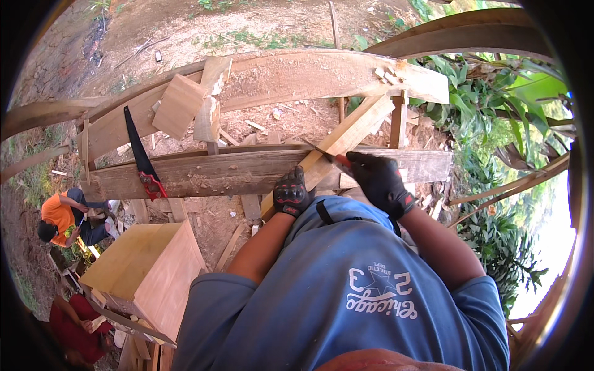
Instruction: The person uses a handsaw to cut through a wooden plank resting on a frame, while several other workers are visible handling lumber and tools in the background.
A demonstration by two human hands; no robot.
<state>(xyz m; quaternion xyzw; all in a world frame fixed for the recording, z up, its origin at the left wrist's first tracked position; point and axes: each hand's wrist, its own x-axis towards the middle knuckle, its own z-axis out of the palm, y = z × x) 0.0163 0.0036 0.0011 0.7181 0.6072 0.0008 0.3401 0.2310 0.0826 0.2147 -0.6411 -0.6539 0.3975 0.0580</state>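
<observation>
My right hand (378,182), in a black glove, is closed round the orange-red handle of a hand saw (323,152). Its thin dark blade shows nearly edge-on and crosses a pale wooden plank (346,140). My left hand (293,193), in a black glove with red marks, grips the same plank near my body; the thumb side is partly hidden. The plank slants away to the right, resting across a weathered beam (235,173) and reaching a wide pale board (284,74) behind it.
A second saw (142,157) with a black blade and red handle lies across the beam at left. Offcuts (180,106) and small wood blocks (388,75) rest on the far board. A wooden box (145,263) stands lower left, near two other people (62,216). Plants (476,117) grow at right.
</observation>
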